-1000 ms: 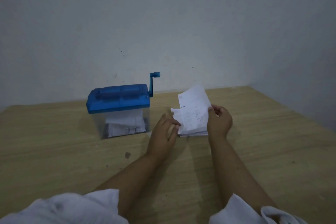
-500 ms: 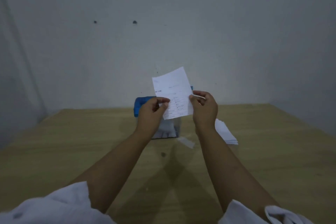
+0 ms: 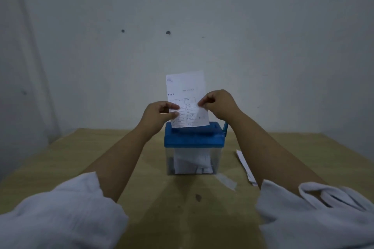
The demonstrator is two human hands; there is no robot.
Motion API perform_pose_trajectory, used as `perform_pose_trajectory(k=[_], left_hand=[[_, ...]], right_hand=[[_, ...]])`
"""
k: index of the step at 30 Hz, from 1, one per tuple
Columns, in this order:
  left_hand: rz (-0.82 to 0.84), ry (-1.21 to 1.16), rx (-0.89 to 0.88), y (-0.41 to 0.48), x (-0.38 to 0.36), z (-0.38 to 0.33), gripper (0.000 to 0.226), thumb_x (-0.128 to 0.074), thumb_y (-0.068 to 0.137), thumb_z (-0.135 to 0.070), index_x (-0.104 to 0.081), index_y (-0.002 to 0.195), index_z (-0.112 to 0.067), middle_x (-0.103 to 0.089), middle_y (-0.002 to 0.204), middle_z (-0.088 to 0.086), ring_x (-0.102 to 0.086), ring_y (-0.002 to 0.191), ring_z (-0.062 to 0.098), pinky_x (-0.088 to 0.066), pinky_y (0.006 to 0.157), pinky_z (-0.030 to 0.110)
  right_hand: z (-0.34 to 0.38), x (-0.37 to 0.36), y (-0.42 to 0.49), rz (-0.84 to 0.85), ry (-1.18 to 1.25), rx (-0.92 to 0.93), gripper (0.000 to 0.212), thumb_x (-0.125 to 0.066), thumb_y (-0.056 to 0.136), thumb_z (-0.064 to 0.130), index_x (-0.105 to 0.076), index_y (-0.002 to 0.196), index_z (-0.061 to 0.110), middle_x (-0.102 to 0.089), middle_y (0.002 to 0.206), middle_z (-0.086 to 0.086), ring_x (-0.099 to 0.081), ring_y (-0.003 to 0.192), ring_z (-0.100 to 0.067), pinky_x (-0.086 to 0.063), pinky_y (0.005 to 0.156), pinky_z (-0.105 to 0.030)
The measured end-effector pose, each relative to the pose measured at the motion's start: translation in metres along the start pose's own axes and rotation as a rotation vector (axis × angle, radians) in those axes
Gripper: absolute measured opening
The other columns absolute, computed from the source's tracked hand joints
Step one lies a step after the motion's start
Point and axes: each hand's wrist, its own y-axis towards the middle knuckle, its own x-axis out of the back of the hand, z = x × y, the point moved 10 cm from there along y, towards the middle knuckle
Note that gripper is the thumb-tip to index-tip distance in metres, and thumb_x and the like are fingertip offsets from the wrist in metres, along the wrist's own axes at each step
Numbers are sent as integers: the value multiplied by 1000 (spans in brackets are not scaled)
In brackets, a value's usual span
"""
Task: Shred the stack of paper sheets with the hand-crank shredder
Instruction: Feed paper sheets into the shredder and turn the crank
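Note:
The hand-crank shredder [image 3: 194, 139] has a blue lid on a clear bin holding white shredded paper, and stands mid-table. Its blue crank [image 3: 225, 127] sticks up at the right end, partly hidden by my right wrist. A printed paper sheet [image 3: 186, 95] stands upright over the lid, its lower edge at the slot. My left hand [image 3: 156, 115] pinches the sheet's left edge. My right hand [image 3: 219, 107] pinches its right edge. The stack of paper sheets [image 3: 243, 164] lies on the table to the right, mostly covered by my right forearm.
The wooden table [image 3: 81, 157] ends at a grey wall behind the shredder. A small paper strip [image 3: 226, 181] lies in front of the bin. A dark spot [image 3: 198, 197] marks the tabletop nearer to me.
Both hands have carried the single sheet from the stack to the shredder and lowered its bottom edge onto the lid slot. The view has shifted so that the shredder is centred.

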Motion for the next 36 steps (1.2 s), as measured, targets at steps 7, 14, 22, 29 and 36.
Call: perform_pose_trajectory(k=[7,14,22,29,36], left_hand=[[-46,127,-104,26,-9,10,14,-71,82,-21,-67,87,-32,-63,96,-15,-58,101,11,-44,101,41],[-24,214,-71,27,-18,25,19,-76,76,-32,-64,74,-47,-67,95,-15,-56,109,19,-35,105,50],[116,155,-50,27,-25,20,13,-73,80,-17,-69,90,-26,-67,103,-6,-61,95,11,-45,100,40],[190,11,82,22,-27,28,16,-68,84,-13,-54,91,-16,-68,98,10,-62,91,16,-49,80,25],[118,64,142,25,-25,40,33,-69,84,-17,-42,104,-16,-65,95,0,-61,100,24,-49,80,28]], right_hand=[[-24,4,33,28,-190,-36,9,-71,81,21,-75,87,26,-71,99,4,-60,95,-14,-47,94,-38],[-44,0,27,122,-109,-89,11,-75,77,17,-74,77,28,-70,99,4,-58,100,-16,-45,98,-40],[-41,0,15,221,122,-91,15,-69,80,3,-73,93,10,-63,88,6,-52,77,-2,-38,60,-10],[-48,-1,24,194,76,-112,25,-75,72,3,-54,78,15,-66,89,-7,-62,84,-20,-49,80,-33],[-52,-4,31,159,15,-138,36,-77,72,4,-50,92,15,-64,106,-15,-61,96,-29,-49,82,-36]])
